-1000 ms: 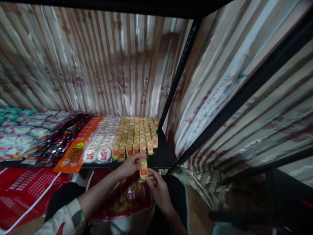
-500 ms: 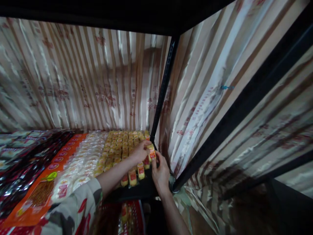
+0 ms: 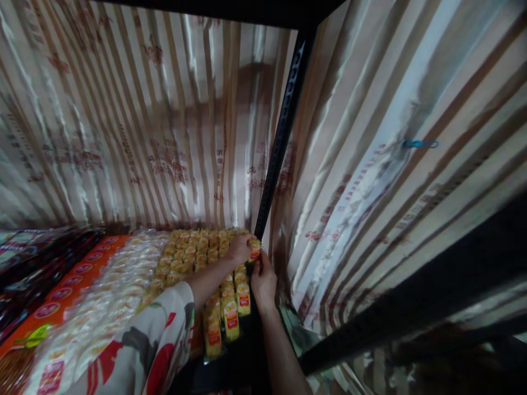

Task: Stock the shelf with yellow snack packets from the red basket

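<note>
Single yellow packet (image 3: pixel 254 251), red-labelled: since the earlier frames, being carried by both hands from the front edge of the shelf (image 3: pixel 242 359) to its far right corner, where it is now being held close to the foot of the black post (image 3: pixel 280 131).

Left hand (image 3: pixel 240 249): being kept nearly closed, the packet being gripped at its upper left by the fingers. Patterned pale sleeve (image 3: pixel 164 329): being stretched over the goods with the arm.

Right hand (image 3: pixel 264 281): being held half open, fingers loosely bent, fingertips being raised to the packet's lower side; whether it is being touched cannot be told.

Yellow packets (image 3: pixel 212 331), many: being set out in close rows, partly being covered by the left arm.

White-wrapped goods (image 3: pixel 119 274): being stacked in overlapping rows, left of the yellow packets.

Orange packages (image 3: pixel 68 291), one overlapping row: being displayed farther left.

Dark glossy packages (image 3: pixel 37 274): being laid at the far left.

Striped sheeting (image 3: pixel 164 109): being hung behind the shelf, a blue tie (image 3: pixel 422 144) being seen at right.
</note>
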`<state>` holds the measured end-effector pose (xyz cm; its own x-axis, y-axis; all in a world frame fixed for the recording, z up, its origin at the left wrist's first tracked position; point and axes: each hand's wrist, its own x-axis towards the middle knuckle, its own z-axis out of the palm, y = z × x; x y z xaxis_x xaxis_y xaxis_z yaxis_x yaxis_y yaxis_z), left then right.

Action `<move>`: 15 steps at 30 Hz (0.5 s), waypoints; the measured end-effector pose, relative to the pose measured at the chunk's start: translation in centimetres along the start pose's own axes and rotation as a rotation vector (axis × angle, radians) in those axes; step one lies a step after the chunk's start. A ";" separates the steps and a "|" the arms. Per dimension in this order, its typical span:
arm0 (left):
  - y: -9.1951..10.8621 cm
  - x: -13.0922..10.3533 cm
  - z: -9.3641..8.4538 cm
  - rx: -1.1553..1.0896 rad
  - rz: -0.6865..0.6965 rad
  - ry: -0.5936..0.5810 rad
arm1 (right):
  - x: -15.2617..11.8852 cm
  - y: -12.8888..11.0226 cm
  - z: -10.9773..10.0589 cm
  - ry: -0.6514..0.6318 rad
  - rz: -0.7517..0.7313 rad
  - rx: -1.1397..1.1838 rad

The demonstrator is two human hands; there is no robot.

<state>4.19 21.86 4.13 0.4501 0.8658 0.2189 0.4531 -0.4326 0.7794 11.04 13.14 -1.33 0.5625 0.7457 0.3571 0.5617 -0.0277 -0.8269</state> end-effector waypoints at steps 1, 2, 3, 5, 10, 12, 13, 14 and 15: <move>-0.3 0.1 0.1 0.032 0.002 0.001 | 0.2 0.4 0.3 -0.011 0.015 -0.002; -0.5 0.1 0.2 0.066 0.008 0.001 | 0.4 0.8 0.6 -0.017 0.025 -0.007; -0.7 0.1 0.3 0.101 0.018 -0.001 | 0.6 1.1 0.9 -0.017 0.033 -0.012; -1.0 0.0 0.3 0.173 0.046 -0.007 | 0.9 1.7 1.3 -0.015 0.043 -0.019; -1.8 0.0 0.4 0.315 0.081 -0.003 | 1.4 2.9 1.8 -0.052 0.040 -0.032; -2.0 0.1 0.5 0.348 0.086 0.002 | 1.5 3.2 1.9 -0.055 0.022 -0.039; -2.1 0.1 0.6 0.360 0.089 0.003 | 1.5 3.4 2.0 -0.065 0.016 -0.035; -2.2 0.1 0.6 0.370 0.091 0.004 | 1.5 3.5 2.1 -0.081 0.016 -0.027; -2.2 0.1 0.6 0.378 0.094 0.005 | 1.5 3.7 2.2 -0.099 0.027 -0.017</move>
<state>3.73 22.78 2.04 0.4999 0.8188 0.2822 0.6621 -0.5714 0.4849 12.59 15.59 -4.79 0.5153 0.8069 0.2889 0.5577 -0.0597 -0.8279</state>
